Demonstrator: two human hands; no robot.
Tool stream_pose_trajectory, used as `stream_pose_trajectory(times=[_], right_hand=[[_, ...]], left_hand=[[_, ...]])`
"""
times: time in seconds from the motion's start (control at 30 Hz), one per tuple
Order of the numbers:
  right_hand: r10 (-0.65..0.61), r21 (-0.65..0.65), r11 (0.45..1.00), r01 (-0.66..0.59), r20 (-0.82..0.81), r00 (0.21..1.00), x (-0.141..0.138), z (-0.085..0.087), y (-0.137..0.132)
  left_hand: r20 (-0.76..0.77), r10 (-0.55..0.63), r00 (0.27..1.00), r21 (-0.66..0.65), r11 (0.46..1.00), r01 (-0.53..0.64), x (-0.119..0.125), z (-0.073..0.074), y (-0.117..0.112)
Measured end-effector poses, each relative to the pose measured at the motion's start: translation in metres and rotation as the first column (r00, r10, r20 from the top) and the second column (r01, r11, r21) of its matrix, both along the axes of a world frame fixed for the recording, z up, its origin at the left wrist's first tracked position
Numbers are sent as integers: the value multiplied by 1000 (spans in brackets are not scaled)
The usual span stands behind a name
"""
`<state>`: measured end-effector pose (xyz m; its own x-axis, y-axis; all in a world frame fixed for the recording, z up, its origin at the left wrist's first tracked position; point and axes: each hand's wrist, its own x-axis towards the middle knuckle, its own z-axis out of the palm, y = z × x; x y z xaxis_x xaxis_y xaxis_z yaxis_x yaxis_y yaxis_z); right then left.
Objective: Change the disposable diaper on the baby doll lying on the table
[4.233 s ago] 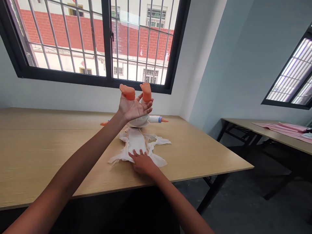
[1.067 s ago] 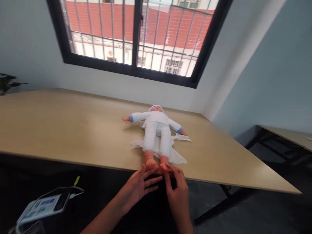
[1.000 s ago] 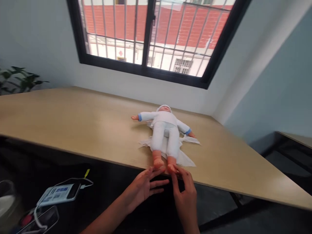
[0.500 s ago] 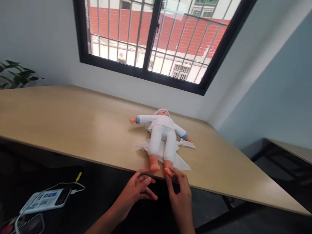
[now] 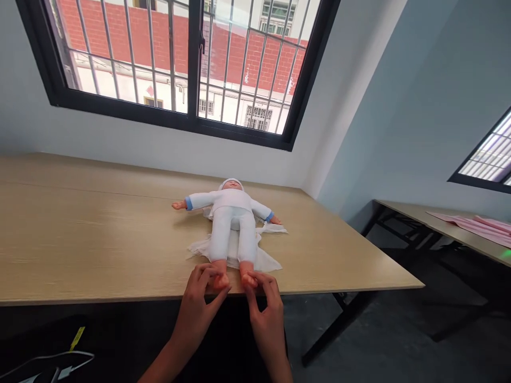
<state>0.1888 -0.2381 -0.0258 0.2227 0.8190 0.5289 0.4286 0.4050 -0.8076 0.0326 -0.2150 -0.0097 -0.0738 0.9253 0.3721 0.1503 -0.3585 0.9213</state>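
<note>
Pinching at the doll (image 5: 231,223) from the near edge, both hands are closed lightly on its bare feet (image 5: 220,280). The left hand (image 5: 198,303) has its fingers curled over one foot with the thumb beneath. The right hand (image 5: 266,316) nips the other foot between fingertips and thumb. The doll, dressed in white, lies on its back lengthwise on the tabletop (image 5: 99,239), arms spread and head toward the window (image 5: 187,64). A crumpled white cloth (image 5: 266,260) is spread under its hips and legs and shows at both sides. The feet are right at the tabletop's front edge, so there is little room to spare. I judge the main risk to be a pull toward the body, which would slide the doll off the edge and bunch or drag the loose cloth. Such small fingertip grips on smooth feet could also slip, dropping the legs askew off the cloth's middle. Lifting one foot more than the other would twist the doll sideways.
</note>
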Motion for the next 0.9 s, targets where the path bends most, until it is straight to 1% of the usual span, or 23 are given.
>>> stream_pose_trajectory(times=[0.17, 0.23, 0.3, 0.53, 0.67, 0.9], right_hand=[[14, -85, 996, -27, -148, 989, 2, -4, 1], [24, -102, 994, -45, -203, 979, 2, -6, 1], [25, -101, 994, -49, -223, 974, 2, -6, 2], [13, -75, 997, -24, -142, 990, -3, -1, -1], [29, -56, 998, -36, -122, 992, -5, 1, -2], [67, -20, 997, -70, -92, 993, -6, 0, 2]], left_hand=[[-146, 14, 989, 113, 994, 2, -3, -11, 3], [-181, 34, 983, 159, 987, -5, -3, -13, 4], [-194, 47, 980, 197, 980, -8, -3, -14, 5], [-162, 39, 986, 240, 971, 1, -4, -15, 4], [-146, 47, 988, 265, 964, -7, -4, -14, 1], [-148, -20, 989, 267, 962, 60, -1, -10, 1]])
